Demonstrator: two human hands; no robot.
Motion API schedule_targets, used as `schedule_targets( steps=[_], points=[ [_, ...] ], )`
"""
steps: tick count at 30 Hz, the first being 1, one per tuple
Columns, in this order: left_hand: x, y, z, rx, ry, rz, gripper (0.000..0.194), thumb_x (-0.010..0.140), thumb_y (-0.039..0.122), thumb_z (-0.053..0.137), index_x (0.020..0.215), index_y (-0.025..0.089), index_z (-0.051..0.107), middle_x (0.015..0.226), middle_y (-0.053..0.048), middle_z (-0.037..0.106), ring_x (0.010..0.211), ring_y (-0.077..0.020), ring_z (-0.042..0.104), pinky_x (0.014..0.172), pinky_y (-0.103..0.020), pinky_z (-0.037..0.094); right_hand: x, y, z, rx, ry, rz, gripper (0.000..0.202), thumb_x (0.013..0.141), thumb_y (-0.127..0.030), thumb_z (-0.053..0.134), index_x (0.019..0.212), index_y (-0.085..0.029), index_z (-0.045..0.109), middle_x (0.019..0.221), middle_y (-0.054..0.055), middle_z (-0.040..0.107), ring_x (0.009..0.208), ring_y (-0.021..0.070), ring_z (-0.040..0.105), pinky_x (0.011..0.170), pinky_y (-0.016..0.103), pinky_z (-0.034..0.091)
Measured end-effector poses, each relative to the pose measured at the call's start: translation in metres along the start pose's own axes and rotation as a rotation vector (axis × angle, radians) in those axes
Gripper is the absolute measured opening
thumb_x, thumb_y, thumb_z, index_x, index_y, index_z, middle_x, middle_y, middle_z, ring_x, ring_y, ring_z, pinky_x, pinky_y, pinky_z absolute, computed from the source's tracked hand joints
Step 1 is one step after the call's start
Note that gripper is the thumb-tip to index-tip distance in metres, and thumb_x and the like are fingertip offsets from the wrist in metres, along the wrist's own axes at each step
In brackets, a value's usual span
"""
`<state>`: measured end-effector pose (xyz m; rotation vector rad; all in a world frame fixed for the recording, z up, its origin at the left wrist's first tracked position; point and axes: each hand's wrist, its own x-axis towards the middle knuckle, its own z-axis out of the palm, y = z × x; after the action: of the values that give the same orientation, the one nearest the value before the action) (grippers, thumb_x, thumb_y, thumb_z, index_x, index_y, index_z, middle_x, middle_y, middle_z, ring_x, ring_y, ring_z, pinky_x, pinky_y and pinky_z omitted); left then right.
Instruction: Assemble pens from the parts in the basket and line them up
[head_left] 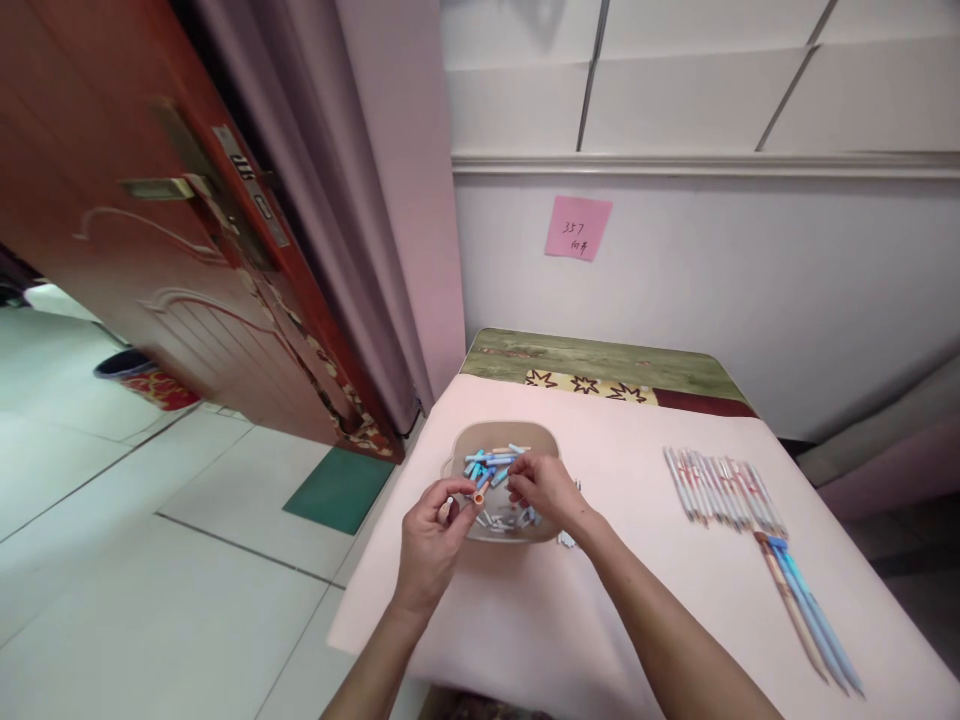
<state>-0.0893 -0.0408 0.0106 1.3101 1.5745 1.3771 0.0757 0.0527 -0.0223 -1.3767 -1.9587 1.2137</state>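
Note:
My left hand [439,530] pinches a small orange tube, which looks like a pen cap [478,498], its hollow round end turned toward me. My right hand [544,488] is closed at the fingertips over the right side of a beige plastic basin [461,440]; whatever it holds is too small or hidden to name. Inside the basin lie several blue and orange caps [501,460] above small white pieces [499,522]. Both hands are close together over the basin's near half, without touching.
A row of pale pen barrels [724,488] lies on the pink-covered table [630,600] at right. Nearer me are several capped pens [814,610]. White sticks [567,538] lie beside the basin, partly behind my right wrist. A pink note [577,228] is on the wall.

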Motion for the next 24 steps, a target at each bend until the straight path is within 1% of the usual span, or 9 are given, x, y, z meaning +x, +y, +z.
schedule_targets(
  steps=[3, 6, 8, 10, 13, 15, 17, 20, 24],
  points=[
    [0.001, -0.005, -0.002, -0.017, 0.03, -0.033, 0.02, 0.073, 0.035, 0.07, 0.085, 0.019, 0.067, 0.069, 0.002, 0.062, 0.053, -0.0089, 0.048, 0.05, -0.019, 0.038, -0.001, 0.003, -0.011, 0.034, 0.035, -0.018, 0.013, 0.079, -0.023, 0.059, 0.086, -0.017, 0.068, 0.069, 0.0, 0.072, 0.059, 0.0134, 0.066, 0.055, 0.02, 0.048],
    [0.003, -0.01, -0.005, -0.065, 0.095, -0.027, 0.021, 0.072, 0.033, 0.071, 0.084, 0.018, 0.065, 0.08, -0.001, 0.066, 0.066, -0.0117, 0.057, 0.061, -0.02, 0.045, 0.0, 0.008, -0.026, 0.038, 0.101, -0.026, 0.018, 0.078, -0.029, 0.059, 0.089, -0.018, 0.069, 0.073, 0.001, 0.072, 0.064, 0.0144, 0.066, 0.059, 0.022, 0.048],
    [0.005, -0.012, -0.005, -0.096, 0.118, -0.02, 0.02, 0.072, 0.032, 0.071, 0.085, 0.018, 0.064, 0.084, -0.002, 0.067, 0.074, -0.0136, 0.06, 0.068, -0.022, 0.047, 0.0, 0.012, -0.032, 0.034, 0.14, -0.022, 0.021, 0.08, -0.028, 0.056, 0.092, -0.017, 0.069, 0.072, 0.001, 0.072, 0.064, 0.0143, 0.065, 0.059, 0.022, 0.047],
    [0.006, -0.013, -0.004, -0.125, 0.111, -0.017, 0.019, 0.073, 0.03, 0.07, 0.086, 0.018, 0.064, 0.084, -0.002, 0.067, 0.077, -0.0142, 0.062, 0.072, -0.023, 0.048, 0.0, 0.013, -0.032, 0.029, 0.158, -0.023, 0.02, 0.079, -0.024, 0.054, 0.09, -0.017, 0.069, 0.07, 0.001, 0.071, 0.062, 0.0139, 0.064, 0.059, 0.022, 0.047],
    [0.005, -0.012, -0.002, -0.167, 0.07, -0.017, 0.018, 0.075, 0.029, 0.069, 0.088, 0.019, 0.064, 0.085, -0.002, 0.068, 0.078, -0.0145, 0.063, 0.074, -0.024, 0.05, -0.002, 0.013, -0.024, 0.028, 0.12, -0.037, 0.015, 0.073, -0.02, 0.059, 0.082, -0.019, 0.071, 0.062, -0.001, 0.069, 0.058, 0.0132, 0.063, 0.058, 0.021, 0.046],
    [0.003, -0.011, -0.001, -0.187, 0.054, -0.013, 0.018, 0.076, 0.029, 0.069, 0.09, 0.019, 0.064, 0.086, -0.002, 0.069, 0.078, -0.0149, 0.064, 0.075, -0.025, 0.05, -0.003, 0.012, -0.019, 0.041, 0.095, -0.044, 0.015, 0.071, -0.024, 0.063, 0.082, -0.02, 0.072, 0.058, -0.002, 0.068, 0.055, 0.0131, 0.063, 0.057, 0.021, 0.046],
    [0.002, -0.01, -0.002, -0.19, 0.057, -0.012, 0.02, 0.076, 0.029, 0.069, 0.092, 0.019, 0.064, 0.086, -0.003, 0.069, 0.078, -0.0154, 0.065, 0.076, -0.025, 0.051, -0.002, 0.013, -0.021, 0.059, 0.129, -0.033, 0.021, 0.075, -0.031, 0.061, 0.089, -0.019, 0.071, 0.059, -0.001, 0.068, 0.056, 0.0134, 0.064, 0.057, 0.021, 0.047],
    [0.003, -0.01, -0.004, -0.165, 0.074, -0.018, 0.023, 0.075, 0.031, 0.069, 0.092, 0.018, 0.063, 0.086, -0.003, 0.069, 0.078, -0.0159, 0.065, 0.075, -0.026, 0.052, -0.003, 0.021, -0.039, 0.071, 0.253, 0.02, 0.03, 0.083, -0.039, 0.051, 0.091, -0.016, 0.068, 0.067, 0.002, 0.07, 0.06, 0.0146, 0.065, 0.056, 0.022, 0.048],
    [0.005, -0.012, -0.005, -0.148, 0.087, -0.013, 0.022, 0.073, 0.032, 0.07, 0.088, 0.018, 0.062, 0.084, -0.003, 0.069, 0.078, -0.0162, 0.066, 0.074, -0.026, 0.052, -0.013, 0.043, -0.069, 0.035, 0.394, 0.129, 0.035, 0.085, -0.044, 0.046, 0.093, -0.015, 0.065, 0.078, 0.005, 0.071, 0.065, 0.0153, 0.068, 0.058, 0.022, 0.049]
  ],
)
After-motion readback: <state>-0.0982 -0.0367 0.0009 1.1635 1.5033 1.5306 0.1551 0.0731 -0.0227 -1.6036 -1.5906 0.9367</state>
